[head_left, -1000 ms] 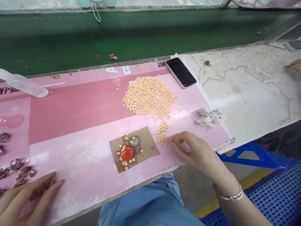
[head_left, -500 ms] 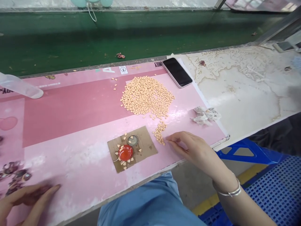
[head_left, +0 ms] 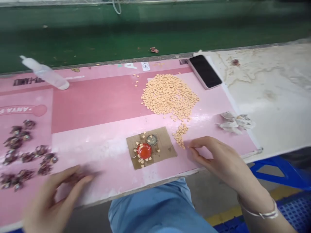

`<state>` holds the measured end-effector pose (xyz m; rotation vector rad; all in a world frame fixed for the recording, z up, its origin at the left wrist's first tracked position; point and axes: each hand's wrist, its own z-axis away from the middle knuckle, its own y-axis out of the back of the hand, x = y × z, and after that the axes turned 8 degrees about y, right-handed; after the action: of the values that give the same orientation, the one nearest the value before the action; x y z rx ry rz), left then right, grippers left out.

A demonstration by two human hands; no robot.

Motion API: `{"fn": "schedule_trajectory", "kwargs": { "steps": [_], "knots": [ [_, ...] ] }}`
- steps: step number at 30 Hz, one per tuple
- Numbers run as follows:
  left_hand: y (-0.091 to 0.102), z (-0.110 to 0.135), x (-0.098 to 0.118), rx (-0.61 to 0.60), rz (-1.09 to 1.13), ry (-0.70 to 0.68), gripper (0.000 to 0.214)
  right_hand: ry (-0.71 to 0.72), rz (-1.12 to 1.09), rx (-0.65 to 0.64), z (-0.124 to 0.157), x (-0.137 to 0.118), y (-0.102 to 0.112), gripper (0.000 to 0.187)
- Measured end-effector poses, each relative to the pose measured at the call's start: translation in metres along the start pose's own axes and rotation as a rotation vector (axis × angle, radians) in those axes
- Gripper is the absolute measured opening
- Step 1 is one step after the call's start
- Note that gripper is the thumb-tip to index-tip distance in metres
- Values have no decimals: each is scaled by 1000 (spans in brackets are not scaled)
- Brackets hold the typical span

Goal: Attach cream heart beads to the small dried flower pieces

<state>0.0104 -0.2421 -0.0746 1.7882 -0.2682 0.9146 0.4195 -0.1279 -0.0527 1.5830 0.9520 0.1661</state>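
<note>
- Main item: small peach heart-shaped pieces [head_left: 168,95], heaped loose in a single layer on a pink printed mat [head_left: 97,110] on the desk [head_left: 274,97].
- Handling: they looked light, stiff and thin. Likely easy to scatter, so best taken singly by the edges with fingertip pinch.
- A narrow trail of hearts [head_left: 180,134] ran toward the viewer from the pile's near edge.
- Right hand [head_left: 216,158]: just right of the trail's lower end, thumb and fingertips drawn into a narrow pinch. Could not tell if it held a heart.
- Left hand [head_left: 58,191]: well toward the viewer and left of the pile, motion-blurred, fingers part open, near dark flower-shaped pieces [head_left: 41,149]. Could not tell if it held anything.
- Those flower pieces lay scattered on the mat, far left of the pile. They looked small and stiff, with an uneven outline that may give an edge to pinch.
- Cardboard patch [head_left: 151,147]: just left of the trail, carrying a glossy red disc [head_left: 144,150], a toothed round metal piece [head_left: 152,140] and loose hearts.
- Beyond the pile: black-screened smartphone [head_left: 204,72], far right edge of the mat.
- Right of the pile: crumpled tissue [head_left: 235,123].
- Far left of the pile: clear plastic squeeze bottle [head_left: 45,73], lying on its side.
</note>
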Motion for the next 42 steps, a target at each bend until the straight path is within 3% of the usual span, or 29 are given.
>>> {"fn": "schedule_trajectory", "kwargs": {
  "steps": [4,8,11,14,19,30,37,40,42],
  "knots": [
    [-22,0,40,-162,142,-136,14,18,-124,144,-14,-22,-10,18],
    [-38,-2,78,-249,322,-200,1,140,-458,184,-43,-64,-22,30],
    [-45,4,96,-317,407,-203,5,177,-610,225,-57,-88,-32,36],
    [-50,10,103,-349,475,-195,10,206,-629,278,-61,-100,-41,38],
    [-54,13,106,-347,467,-191,16,172,-607,286,-60,-102,-45,39],
    [-51,11,108,-383,462,-193,17,-14,-891,221,-58,-99,-44,37],
    [-45,25,81,-233,368,-27,20,-55,-412,261,-56,-74,-42,35],
    [-42,29,72,-190,311,61,27,-30,-345,250,-55,-70,-44,35],
    [-39,30,67,-186,288,46,43,-28,-342,252,-55,-70,-45,35]
  ]
}}
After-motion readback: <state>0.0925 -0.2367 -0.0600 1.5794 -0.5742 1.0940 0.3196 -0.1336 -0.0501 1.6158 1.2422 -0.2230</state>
